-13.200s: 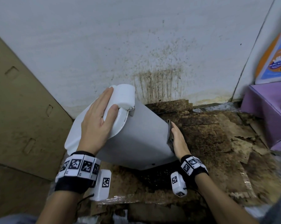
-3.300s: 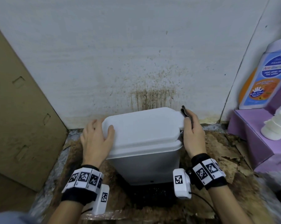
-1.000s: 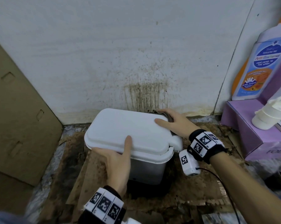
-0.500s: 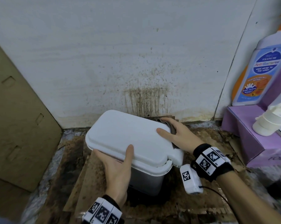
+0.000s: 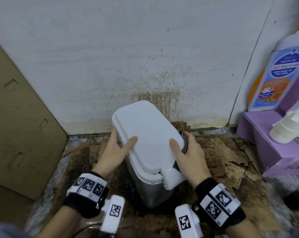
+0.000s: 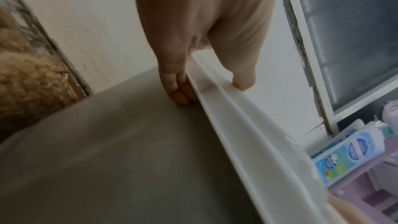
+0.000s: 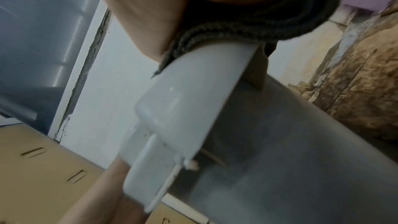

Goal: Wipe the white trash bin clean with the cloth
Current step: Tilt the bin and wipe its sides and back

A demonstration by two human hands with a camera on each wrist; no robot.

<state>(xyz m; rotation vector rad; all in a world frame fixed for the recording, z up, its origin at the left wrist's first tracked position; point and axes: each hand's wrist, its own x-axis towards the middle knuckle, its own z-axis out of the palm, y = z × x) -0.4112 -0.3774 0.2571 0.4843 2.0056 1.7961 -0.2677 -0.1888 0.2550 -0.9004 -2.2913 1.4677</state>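
We see the white trash bin [image 5: 150, 152] standing on stained cardboard [image 5: 219, 152] near its back edge, by the wall [image 5: 128, 48]. Our left hand [image 5: 114, 152] clasps the lid's left edge, thumb on top. Our right hand [image 5: 190, 155] presses a folded dark cloth [image 5: 184, 141] against the right edge.

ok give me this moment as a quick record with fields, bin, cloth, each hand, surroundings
bin: white trash bin, lid closed, standing on stained cardboard near the wall
cloth: dark grey cloth, folded, pressed between the right palm and the lid's right edge
left hand: left hand grips the lid's left edge, thumb on top, fingers under the rim
right hand: right hand holds the cloth against the lid, thumb on top
surroundings: brown-stained wall, cardboard box to the left, purple box and body wash bottle to the right
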